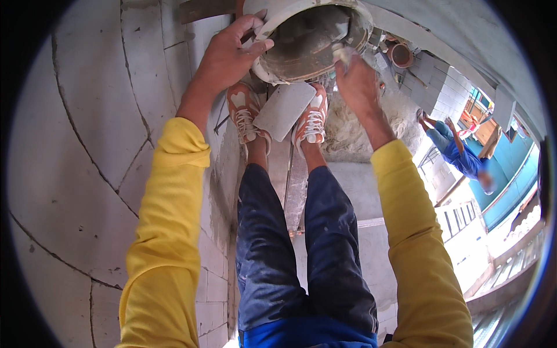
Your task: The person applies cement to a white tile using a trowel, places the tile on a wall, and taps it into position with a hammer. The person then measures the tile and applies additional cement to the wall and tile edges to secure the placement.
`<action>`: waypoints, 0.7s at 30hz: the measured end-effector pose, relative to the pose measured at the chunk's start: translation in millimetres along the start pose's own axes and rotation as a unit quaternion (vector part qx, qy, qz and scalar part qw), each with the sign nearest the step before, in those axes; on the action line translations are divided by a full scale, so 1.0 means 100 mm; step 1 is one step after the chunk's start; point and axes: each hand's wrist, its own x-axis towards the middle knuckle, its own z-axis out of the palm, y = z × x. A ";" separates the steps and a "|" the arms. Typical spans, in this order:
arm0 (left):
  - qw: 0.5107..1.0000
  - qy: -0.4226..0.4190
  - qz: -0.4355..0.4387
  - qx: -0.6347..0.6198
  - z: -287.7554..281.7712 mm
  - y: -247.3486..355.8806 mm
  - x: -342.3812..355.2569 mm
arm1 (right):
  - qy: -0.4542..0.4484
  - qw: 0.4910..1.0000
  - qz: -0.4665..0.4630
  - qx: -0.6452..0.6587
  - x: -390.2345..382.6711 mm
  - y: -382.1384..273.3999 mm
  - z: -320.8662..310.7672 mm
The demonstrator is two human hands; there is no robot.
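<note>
A white bucket [268,68], its inside smeared with grey residue, is tipped so its mouth faces me. My left hand [232,55] grips the bucket's left rim, thumb on the near side and fingers curled over the edge. My right hand [357,81] is closed at the right side of the bucket's mouth. It holds a pale-handled tool [343,53], blurred; its far end cannot be made out. Below the bucket, a flat grey rectangular slab [285,110] lies across and between my orange shoes.
A pale block wall [87,145] with cracked joints rises close on my left. Narrow planks [297,185] run beneath my feet. To the right lie a sandy heap [371,130] and a round reddish tub [400,55]. A person in blue [461,153] is farther off at right.
</note>
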 end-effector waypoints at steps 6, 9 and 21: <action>0.992 0.038 0.121 -0.019 0.32 -0.09 -0.04 | -0.048 0.994 0.025 -0.090 0.20 -0.05 0.11; 0.992 0.000 0.065 -0.113 0.18 0.02 0.00 | -0.135 0.980 -0.090 -0.112 0.21 0.00 0.16; 0.971 0.095 -0.011 -0.218 -0.40 -0.23 0.20 | -0.178 0.921 -0.023 0.345 0.32 0.14 0.37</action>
